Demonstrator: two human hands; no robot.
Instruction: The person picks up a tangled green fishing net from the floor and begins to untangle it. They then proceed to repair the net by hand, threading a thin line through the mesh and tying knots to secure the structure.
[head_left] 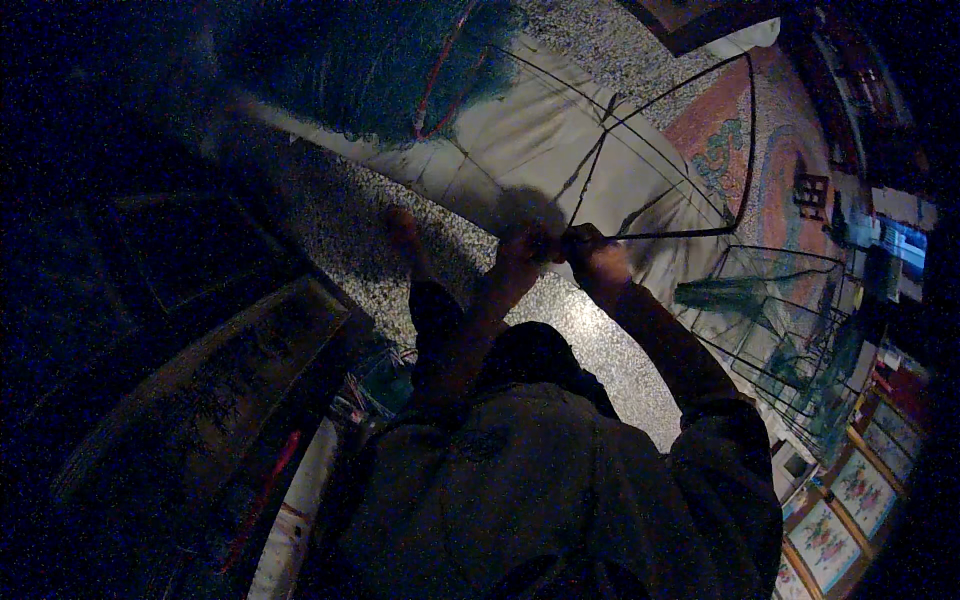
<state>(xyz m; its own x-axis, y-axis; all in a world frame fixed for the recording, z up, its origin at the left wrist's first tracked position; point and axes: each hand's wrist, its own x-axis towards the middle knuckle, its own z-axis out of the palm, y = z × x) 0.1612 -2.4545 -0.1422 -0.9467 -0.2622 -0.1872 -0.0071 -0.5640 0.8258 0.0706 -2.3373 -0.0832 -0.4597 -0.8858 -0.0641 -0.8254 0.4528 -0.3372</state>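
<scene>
Where the dark wire frame (660,130) arches over the pale sheet (520,140), we see both hands meet at its near corner: left hand (520,250) and right hand (595,255) each closed around the wire; green netting (790,340) lies right of the sheet.

I see both hands, left hand (520,250) beside right hand (598,255), meeting at the near corner of a wire frame (690,150), which stands over a cloth sheet (520,140) on the floor (340,220). Netted cages (790,340) lie right; framed pictures (860,490) near right.
</scene>
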